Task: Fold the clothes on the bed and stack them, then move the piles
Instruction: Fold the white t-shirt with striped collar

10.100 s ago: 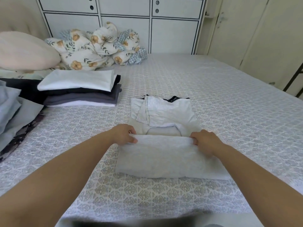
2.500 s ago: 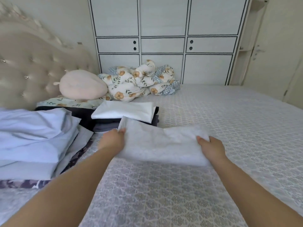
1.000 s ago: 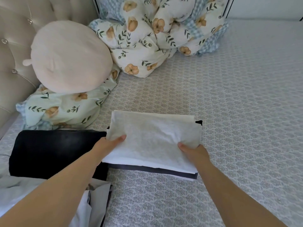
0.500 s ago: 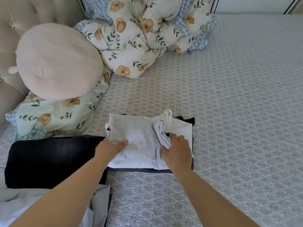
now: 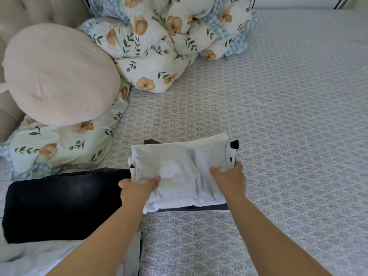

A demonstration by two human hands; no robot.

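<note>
A folded light grey garment [image 5: 175,168] lies on top of a pile of folded clothes [image 5: 207,208] on the patterned bed cover [image 5: 278,116]. White and dark grey layers show along the pile's near edge, and a black corner sticks out at its far right. My left hand [image 5: 137,190] grips the garment's near left edge, thumb on top. My right hand [image 5: 229,180] grips its bunched right end.
A folded black garment [image 5: 59,204] lies left of the pile, with pale grey clothes [image 5: 35,259] nearer me. A round pink cushion [image 5: 57,76] sits on a floral pillow [image 5: 59,144] at the left. A crumpled floral duvet [image 5: 169,36] lies at the back.
The grey garment was folded in front of me, carried left and laid on the pile. In the last half second my right hand moved right, drawing the garment's right end over the pile.
</note>
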